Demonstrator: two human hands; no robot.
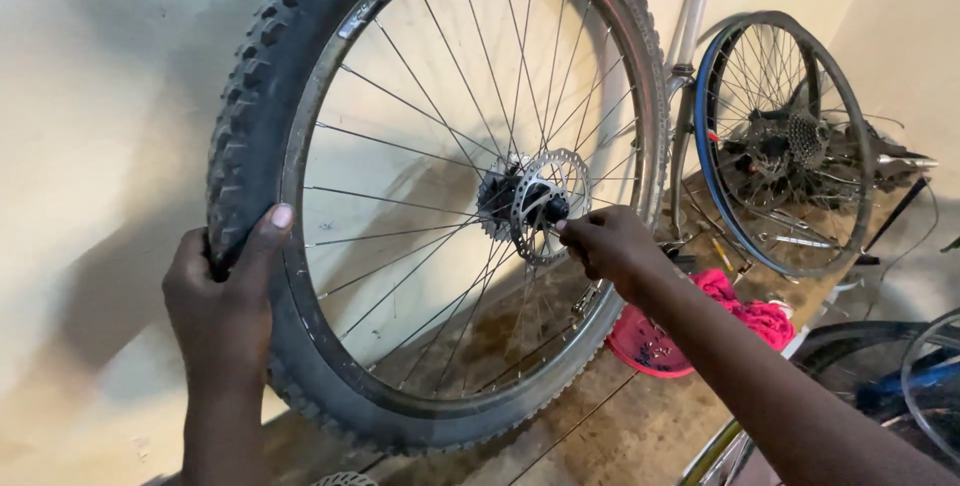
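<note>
L hand (pixel 222 291) grips knobby tyre (pixel 250 96) | R hand (pixel 610 244) pinches hub axle (pixel 552 210) | wheel upright

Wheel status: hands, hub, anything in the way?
Left hand grips knobby tyre. Right hand fingers at hub axle, beside disc rotor. Spokes crowd hub; second wheel behind, apart.

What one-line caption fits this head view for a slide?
Left hand grips the knobby tyre of an upright bicycle wheel while the right hand pinches at its hub.
</note>
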